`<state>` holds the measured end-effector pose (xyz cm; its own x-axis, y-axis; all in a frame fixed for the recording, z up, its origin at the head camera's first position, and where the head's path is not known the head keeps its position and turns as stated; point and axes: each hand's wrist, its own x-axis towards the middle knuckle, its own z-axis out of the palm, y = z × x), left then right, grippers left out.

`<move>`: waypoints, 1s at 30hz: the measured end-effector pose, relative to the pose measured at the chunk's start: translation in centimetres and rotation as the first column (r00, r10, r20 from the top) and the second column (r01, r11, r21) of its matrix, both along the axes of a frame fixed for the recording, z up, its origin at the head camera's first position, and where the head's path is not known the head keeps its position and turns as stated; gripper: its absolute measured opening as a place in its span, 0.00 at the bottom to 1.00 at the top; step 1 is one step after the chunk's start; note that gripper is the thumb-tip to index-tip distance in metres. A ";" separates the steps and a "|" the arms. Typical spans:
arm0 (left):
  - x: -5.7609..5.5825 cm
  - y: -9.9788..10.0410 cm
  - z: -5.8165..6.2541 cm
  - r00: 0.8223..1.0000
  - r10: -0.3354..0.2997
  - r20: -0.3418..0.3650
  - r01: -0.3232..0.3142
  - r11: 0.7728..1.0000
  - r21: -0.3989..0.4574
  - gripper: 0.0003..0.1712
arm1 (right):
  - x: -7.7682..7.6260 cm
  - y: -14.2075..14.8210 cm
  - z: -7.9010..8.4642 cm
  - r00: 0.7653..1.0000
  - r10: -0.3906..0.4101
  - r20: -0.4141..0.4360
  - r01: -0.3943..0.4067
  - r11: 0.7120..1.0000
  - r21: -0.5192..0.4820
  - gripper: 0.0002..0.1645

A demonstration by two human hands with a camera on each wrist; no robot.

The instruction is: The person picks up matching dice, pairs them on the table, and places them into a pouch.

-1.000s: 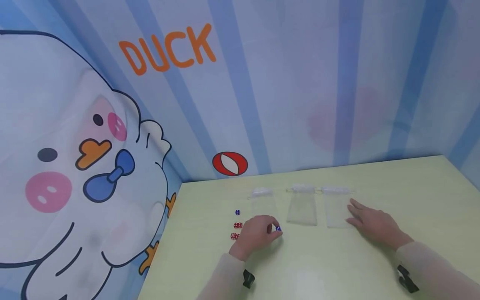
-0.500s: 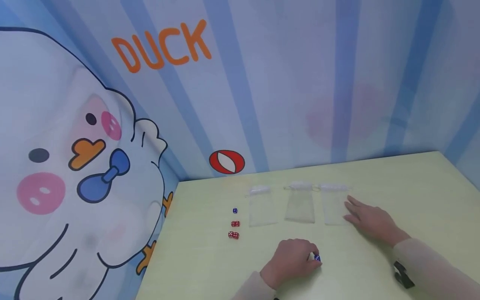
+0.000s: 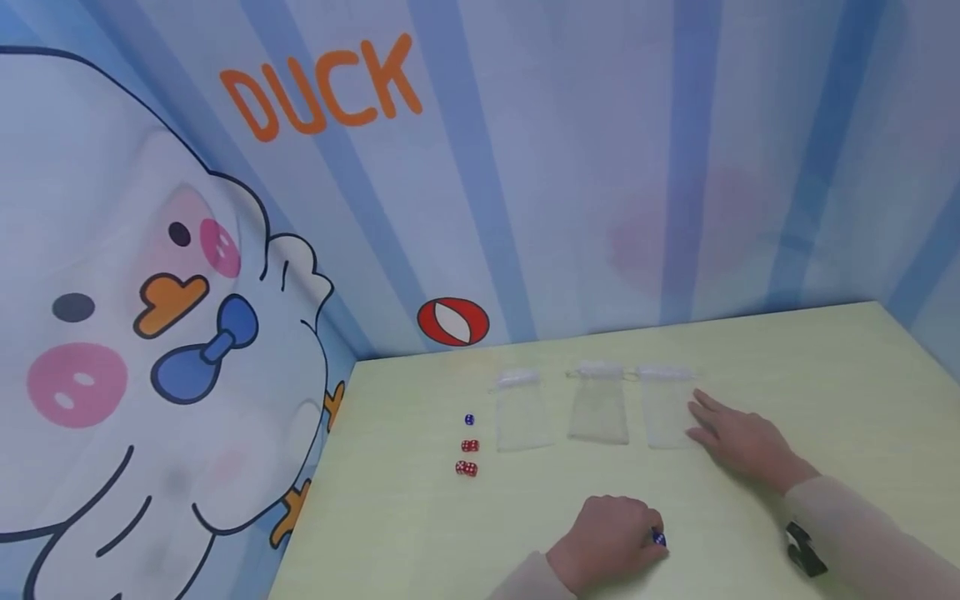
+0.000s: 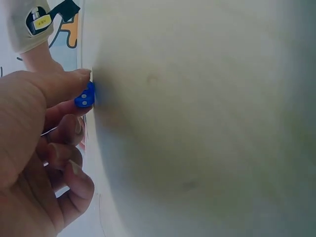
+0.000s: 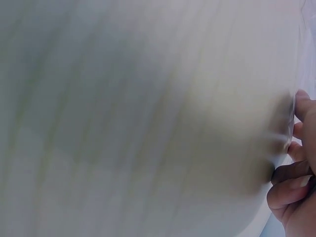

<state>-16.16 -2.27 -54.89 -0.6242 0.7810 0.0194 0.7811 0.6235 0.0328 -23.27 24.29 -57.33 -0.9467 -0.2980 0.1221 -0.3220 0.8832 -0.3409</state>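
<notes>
Plainly, my left hand (image 3: 609, 537) has a small, deep blue die (image 3: 658, 538) with white pips clamped between thumb and forefinger, at three o'clock from my knuckles, though I can't tell whether it touches the table (image 3: 787, 367). The left wrist view shows two crisp pips and my other fingers loosely bent, which the head view hides. That wider view adds red dice (image 3: 470, 469) at ten o'clock and my right hand (image 3: 742, 442), fingers apart, at one, by a sheer bag's (image 3: 667, 412) edge.
</notes>
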 end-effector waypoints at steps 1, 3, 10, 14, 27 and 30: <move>0.1 0.1 0.1 1.000 0.001 -0.003 -0.001 1.000 0.000 0.09 | 0.0 0.0 0.1 1.000 0.000 -0.001 0.000 1.000 -0.001 0.32; 0.1 0.1 0.2 1.000 0.005 -0.001 -0.005 1.000 -0.002 0.09 | 0.1 0.0 0.2 1.000 0.000 0.002 0.000 1.000 -0.003 0.32; -0.8 -1.0 1.1 0.996 0.079 0.042 -0.080 0.997 0.022 0.21 | 0.2 -0.1 0.4 1.000 0.001 0.022 -0.001 1.000 -0.003 0.33; -2.3 -2.6 2.5 0.978 0.166 0.124 -0.177 0.981 0.084 0.25 | 0.1 -0.2 0.5 1.000 -0.001 0.020 0.001 1.000 0.000 0.33; -8.7 -11.5 4.1 0.880 0.413 0.234 -0.465 0.851 0.244 0.26 | 0.0 -0.1 0.1 1.000 0.005 -0.003 -0.005 1.000 -0.024 0.32; -9.8 -13.6 4.1 0.844 0.479 0.243 -0.532 0.806 0.260 0.25 | 0.0 -0.1 0.1 1.000 0.007 -0.012 -0.007 1.000 -0.021 0.32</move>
<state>-25.93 -15.88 -50.80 -0.9436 0.3236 0.0696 0.3248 0.8651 0.3822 -23.31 24.21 -57.22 -0.9430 -0.3020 0.1398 -0.3325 0.8737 -0.3553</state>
